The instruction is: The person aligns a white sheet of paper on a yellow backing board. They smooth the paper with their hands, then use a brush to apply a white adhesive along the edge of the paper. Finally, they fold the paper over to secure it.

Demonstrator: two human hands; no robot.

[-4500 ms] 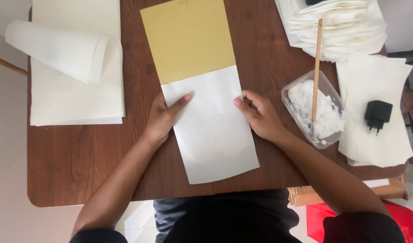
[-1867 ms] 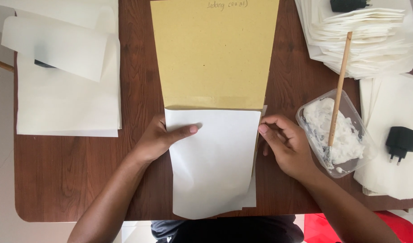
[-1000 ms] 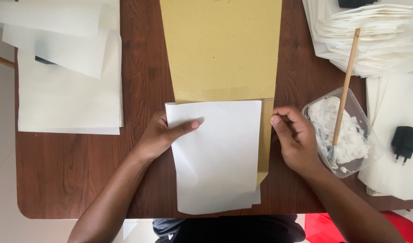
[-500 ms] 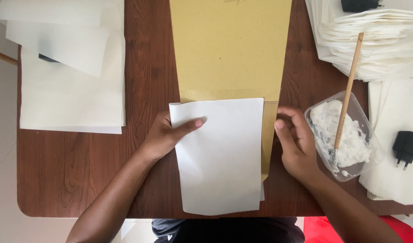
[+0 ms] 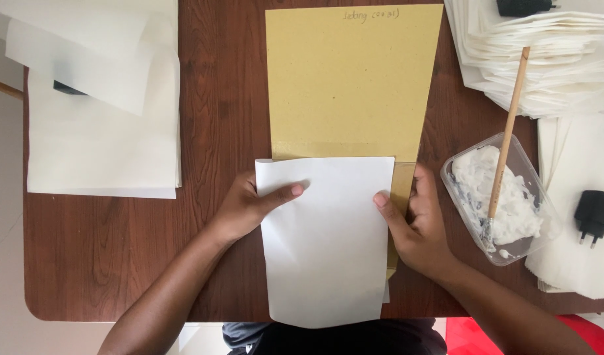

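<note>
A white sheet of paper [image 5: 325, 243] lies in the lower middle of the frame with its long axis running from the bottom edge toward the top, its upper short edge overlapping the lower end of a matte yellow-brown card [image 5: 353, 82] that stretches on up the same line to the top of the frame. The sheet is smooth, thin and rectangular, and its bottom end hangs over the near edge of the dark wood-grain tabletop [image 5: 223, 98]. The left hand [image 5: 252, 207] lies flat on the sheet's left edge, thumb stretched across the paper and fingers underneath or beside it, though the view does not settle which. The right hand [image 5: 417, 227] presses the right edge, thumb on the paper, the fingers curled against a strip of card showing beside it. Half a second ago the white sheet sat slightly askew; now its top edge runs nearly square to the card. To the right stands a clear plastic tub [image 5: 503, 197] of white paste with a wooden stick [image 5: 506, 141] leaning in it, near a stack of folded white papers [image 5: 545, 59] and a black plug [image 5: 597, 213]. Large pale sheets [image 5: 101, 141] lie at upper left.
</note>
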